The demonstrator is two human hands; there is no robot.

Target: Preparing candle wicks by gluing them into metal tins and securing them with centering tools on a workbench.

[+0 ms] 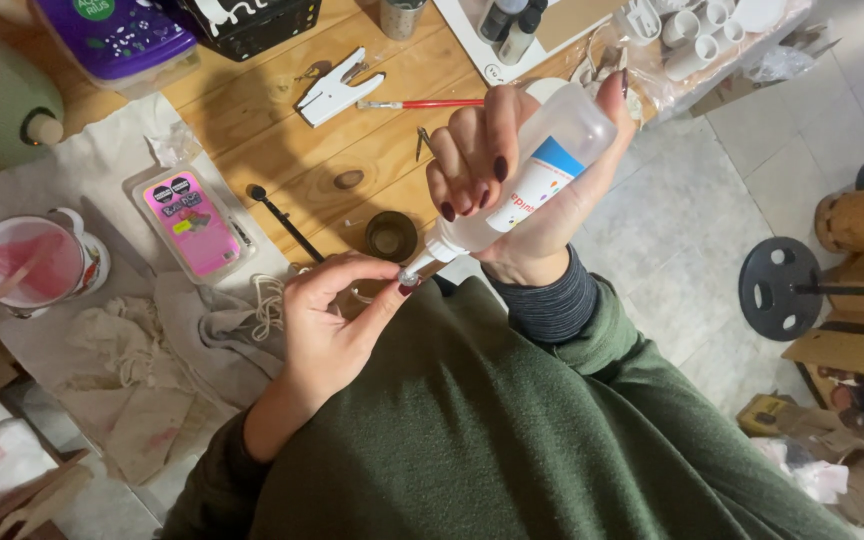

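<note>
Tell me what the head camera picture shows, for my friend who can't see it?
A right hand tips a clear squeeze bottle nozzle-down while the left hand pinches its tip, above a wooden table with a paintbrush.

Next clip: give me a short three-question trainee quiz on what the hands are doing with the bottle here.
1. True or false: the right hand holds the squeeze bottle tilted with its tip pointing down toward the left hand.
2. What are the left hand's fingers pinching? A) the paintbrush B) the bottle's nozzle C) the pink package
3. Fill in: the wooden table is partly covered by a pale ____.

Key: 1 true; 2 B; 3 cloth.
</note>
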